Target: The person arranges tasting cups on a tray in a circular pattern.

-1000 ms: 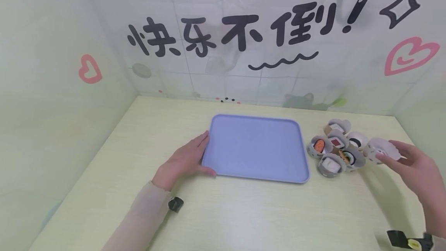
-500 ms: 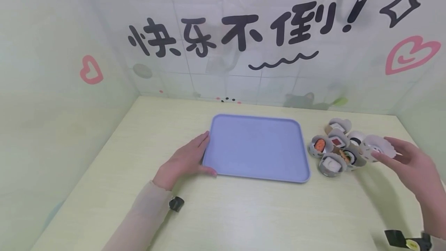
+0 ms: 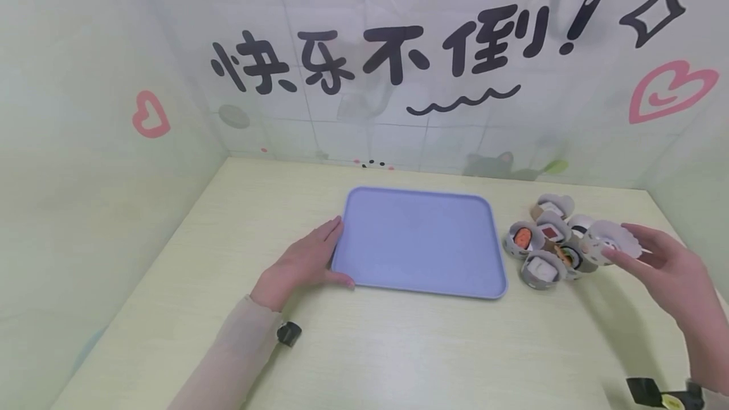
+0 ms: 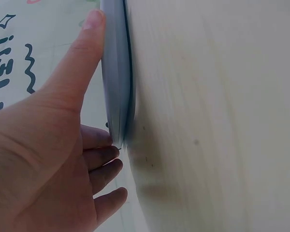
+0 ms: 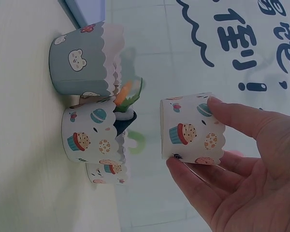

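A blue tray [image 3: 418, 242] lies flat on the table. My left hand [image 3: 302, 264] rests against the tray's left end, fingers along the side and thumb at the near corner; in the left wrist view the thumb lies straight along the rim. My right hand [image 3: 674, 271] pinches a paper cupcake cup [image 5: 191, 129] between thumb and fingers. That white cup, printed with cupcakes and cookies, is raised above the table and tilted slightly; what lies inside is mostly hidden. Several similar cups stand grouped just left of it, such as a grey bear-printed cup [image 5: 79, 60].
Small sushi-like pieces sit in the standing cups, including an orange-topped one [image 3: 522, 238] and a white one [image 3: 541, 269]. The cup group stands close to the tray's right side. A printed white curtain [image 3: 364, 131] rises behind the pale wooden table [image 3: 410, 353].
My right hand has shifted slightly to the left with the raised paper cup, bringing it over the edge of the group. My left hand and the tray have stayed in place.
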`<state>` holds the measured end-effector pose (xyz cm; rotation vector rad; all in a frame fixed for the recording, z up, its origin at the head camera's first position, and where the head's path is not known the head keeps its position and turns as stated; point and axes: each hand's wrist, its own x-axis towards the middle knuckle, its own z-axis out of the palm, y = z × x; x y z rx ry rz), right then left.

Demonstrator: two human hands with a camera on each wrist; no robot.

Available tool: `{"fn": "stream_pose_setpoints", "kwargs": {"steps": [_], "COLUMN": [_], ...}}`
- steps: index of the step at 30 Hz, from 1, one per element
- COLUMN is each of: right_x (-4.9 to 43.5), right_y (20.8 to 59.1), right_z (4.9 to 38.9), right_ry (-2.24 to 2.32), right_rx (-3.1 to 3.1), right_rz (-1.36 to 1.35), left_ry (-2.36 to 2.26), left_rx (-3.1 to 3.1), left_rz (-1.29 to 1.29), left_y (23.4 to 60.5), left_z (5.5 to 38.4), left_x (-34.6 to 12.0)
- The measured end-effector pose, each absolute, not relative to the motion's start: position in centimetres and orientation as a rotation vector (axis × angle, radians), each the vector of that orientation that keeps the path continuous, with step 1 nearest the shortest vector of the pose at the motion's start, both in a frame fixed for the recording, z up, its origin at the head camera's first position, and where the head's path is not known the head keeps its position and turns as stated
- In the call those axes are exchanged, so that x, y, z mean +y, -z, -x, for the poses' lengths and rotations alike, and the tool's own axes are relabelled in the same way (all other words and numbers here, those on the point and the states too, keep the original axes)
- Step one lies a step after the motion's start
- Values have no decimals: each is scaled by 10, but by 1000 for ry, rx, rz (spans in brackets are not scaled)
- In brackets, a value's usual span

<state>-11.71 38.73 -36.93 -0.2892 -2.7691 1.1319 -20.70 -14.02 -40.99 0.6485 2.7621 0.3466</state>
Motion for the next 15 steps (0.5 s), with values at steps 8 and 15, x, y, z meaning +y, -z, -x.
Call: {"fn": "stream_pose_setpoints", "kwargs": {"steps": [8,15], "right_x": [379,374], "right_y": [366,365], "right_z": [118,119], "right_ry": [-1083,-1066], "right_rx": [-2797,-2806], "right_rz": [262,236], "left_ry": [-353,-358], "left_rx": [2759,2758], "left_rz": [-653,-654], "left_y": [411,412], "left_z": [207,207], "left_x": [-141,-142]}}
